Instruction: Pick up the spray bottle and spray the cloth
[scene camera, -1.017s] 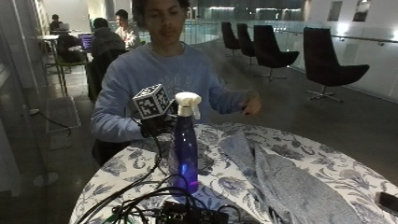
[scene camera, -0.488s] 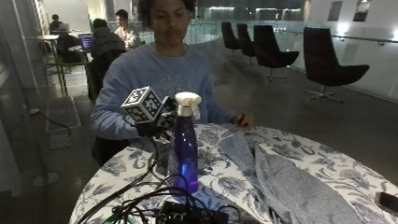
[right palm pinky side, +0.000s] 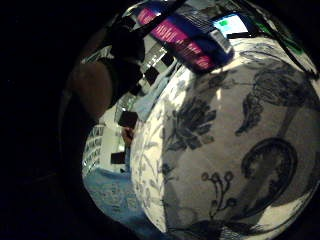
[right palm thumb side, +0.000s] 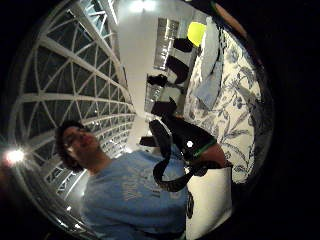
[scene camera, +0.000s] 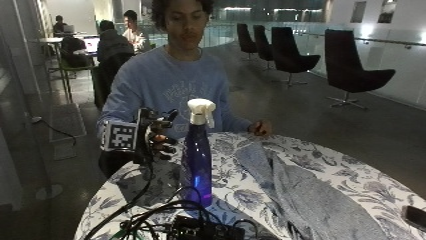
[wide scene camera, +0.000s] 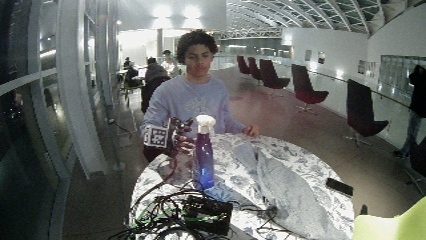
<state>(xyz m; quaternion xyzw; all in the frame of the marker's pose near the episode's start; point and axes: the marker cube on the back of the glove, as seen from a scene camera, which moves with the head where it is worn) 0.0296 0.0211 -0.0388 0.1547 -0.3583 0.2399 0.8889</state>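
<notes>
The spray bottle (scene camera: 198, 157) stands upright on the patterned tabletop (scene camera: 346, 172), blue-bodied with a white trigger head, close to the tangle of cables at the near edge, and the grey cloth (scene camera: 299, 192) lies stretched out on the tabletop on the far side of the bottle from the gloved hand. The right hand (scene camera: 154, 137) hovers just beside the bottle at shoulder height, apart from it, fingers loosely curled and holding nothing; the little-finger palm view shows the blue body (right palm pinky side: 192, 32) near the palm but not enclosed. The bare hand (scene camera: 261, 128) rests at the tabletop's far rim near the top end of the cloth. The step in hand looks like the reach to grasp, with the pick-up and the spraying both not yet done. To do it well, the hands should close in sideways on the narrow neck just under the white head, so that the forefinger can reach the trigger without a regrip. The bottle is tall and slim, so a nudge high up could tip it toward the cables; wrapping thumb and fingers round it at once is safer than pushing it. Once lifted, the nozzle wants turning toward the cloth, which lies near enough for a short swing
</notes>
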